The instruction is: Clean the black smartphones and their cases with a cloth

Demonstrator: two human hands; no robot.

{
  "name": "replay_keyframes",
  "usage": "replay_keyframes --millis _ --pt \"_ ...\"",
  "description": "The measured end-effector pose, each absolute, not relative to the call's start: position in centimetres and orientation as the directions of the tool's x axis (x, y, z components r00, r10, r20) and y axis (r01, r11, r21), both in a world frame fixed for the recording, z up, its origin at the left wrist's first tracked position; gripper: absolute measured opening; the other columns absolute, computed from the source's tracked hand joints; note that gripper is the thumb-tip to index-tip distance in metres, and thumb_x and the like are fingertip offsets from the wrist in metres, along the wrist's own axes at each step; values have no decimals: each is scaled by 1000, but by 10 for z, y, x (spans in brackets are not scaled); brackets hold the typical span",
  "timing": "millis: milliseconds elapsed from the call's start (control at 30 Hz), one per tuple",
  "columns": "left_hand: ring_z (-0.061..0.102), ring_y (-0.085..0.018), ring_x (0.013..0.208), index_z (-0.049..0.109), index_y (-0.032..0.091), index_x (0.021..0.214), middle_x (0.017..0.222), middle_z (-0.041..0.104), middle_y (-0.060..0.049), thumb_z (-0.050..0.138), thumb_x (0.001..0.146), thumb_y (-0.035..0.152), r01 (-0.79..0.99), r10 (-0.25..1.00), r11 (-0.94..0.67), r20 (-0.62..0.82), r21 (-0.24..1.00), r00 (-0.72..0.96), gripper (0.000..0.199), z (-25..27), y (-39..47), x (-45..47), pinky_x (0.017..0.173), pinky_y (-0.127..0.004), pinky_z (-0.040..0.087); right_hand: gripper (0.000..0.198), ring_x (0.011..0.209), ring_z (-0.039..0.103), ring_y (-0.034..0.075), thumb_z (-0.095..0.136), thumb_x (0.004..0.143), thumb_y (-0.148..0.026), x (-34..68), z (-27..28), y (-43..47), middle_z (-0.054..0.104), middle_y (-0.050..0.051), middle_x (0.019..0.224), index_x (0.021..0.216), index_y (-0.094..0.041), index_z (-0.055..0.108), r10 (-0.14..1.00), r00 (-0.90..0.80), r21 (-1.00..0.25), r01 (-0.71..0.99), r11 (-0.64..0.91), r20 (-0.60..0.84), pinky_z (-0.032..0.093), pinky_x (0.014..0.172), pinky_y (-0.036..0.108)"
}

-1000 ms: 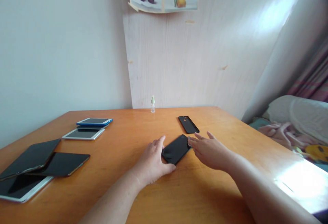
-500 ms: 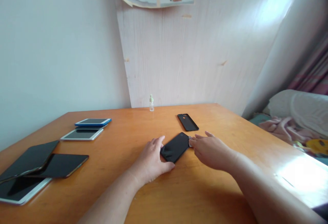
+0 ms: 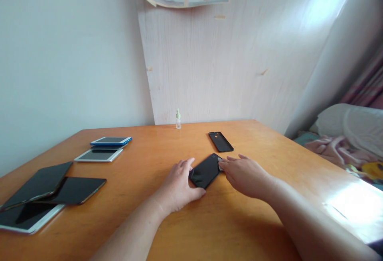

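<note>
Black phone (image 3: pixel 206 171), seemingly mid-wipe: case (image 3: pixel 221 142) already off, beyond it; left hand (image 3: pixel 181 189) clasping its near end; right hand (image 3: pixel 243 174) over whitish wad (image 3: pixel 220 165), grip unclear.

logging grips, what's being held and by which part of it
The left hand holds the black phone by its near-left end, between thumb and fingers. The right hand has a small pale piece at its fingertips, exact grip hidden.

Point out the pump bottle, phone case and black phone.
Pump bottle (image 3: pixel 178 124), head view, on its clear body.
Phone case (image 3: pixel 222 143), head view, on its flat panel.
Black phone (image 3: pixel 206 171), head view, middle of its upward face.
</note>
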State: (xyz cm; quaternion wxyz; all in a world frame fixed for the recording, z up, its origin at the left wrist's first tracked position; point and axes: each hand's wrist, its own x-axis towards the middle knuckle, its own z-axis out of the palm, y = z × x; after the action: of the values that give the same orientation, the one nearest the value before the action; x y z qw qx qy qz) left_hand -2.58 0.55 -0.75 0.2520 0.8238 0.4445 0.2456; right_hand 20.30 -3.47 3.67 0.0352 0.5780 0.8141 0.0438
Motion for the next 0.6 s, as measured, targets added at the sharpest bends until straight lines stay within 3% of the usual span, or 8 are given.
replay_keyframes --millis 100,200,267,333,500,600 --pt "52 -29 118 39 18 140 128 54 -14 77 62 38 611 857 -481 188 629 480 89 -8 5 -25 102 -40 41 44 126 51 28 41 84 -12 193 37 -38 59 15 132 124 -15 60 896 -444 38 896 443 -1 33 107 48" --pt "52 -30 117 40 15 139 125 55 -15 75 65 38 600 848 -503 221 622 482 85 -9 4 -25 102 -41 41 51 131 47 20 39 86 -13 174 38 -50 51 6 143 134 -23 53 768 -640 -120 761 637 18 31 111 39" --pt "52 -30 117 40 15 139 124 56 -15 74 66 37 591 844 -511 235 624 482 84 -9 4 -24 101 -41 41 54 133 44 19 38 87 -12 171 38 -53 49 2 145 138 -27 48 741 -671 -153 731 665 22 29 112 39" --pt "52 -30 116 40 16 139 124 56 -14 76 63 36 591 847 -505 229 630 479 87 -9 3 -25 101 -42 41 54 135 42 21 38 86 -13 179 36 -46 49 4 144 138 -26 49 799 -602 -106 793 599 11 28 112 44" --pt "50 -30 119 40 18 140 128 55 -13 76 62 35 601 845 -505 217 620 488 87 -8 4 -24 103 -41 39 49 132 45 33 40 84 -11 211 28 -20 54 16 138 130 -16 56 966 -258 93 963 255 25 29 106 60" --pt "50 -30 120 39 16 140 129 54 -14 75 62 35 611 846 -506 213 608 489 88 -8 4 -24 104 -41 39 49 133 43 32 41 84 -11 203 29 -23 52 17 139 131 -14 55 941 -339 49 940 338 19 28 108 57"
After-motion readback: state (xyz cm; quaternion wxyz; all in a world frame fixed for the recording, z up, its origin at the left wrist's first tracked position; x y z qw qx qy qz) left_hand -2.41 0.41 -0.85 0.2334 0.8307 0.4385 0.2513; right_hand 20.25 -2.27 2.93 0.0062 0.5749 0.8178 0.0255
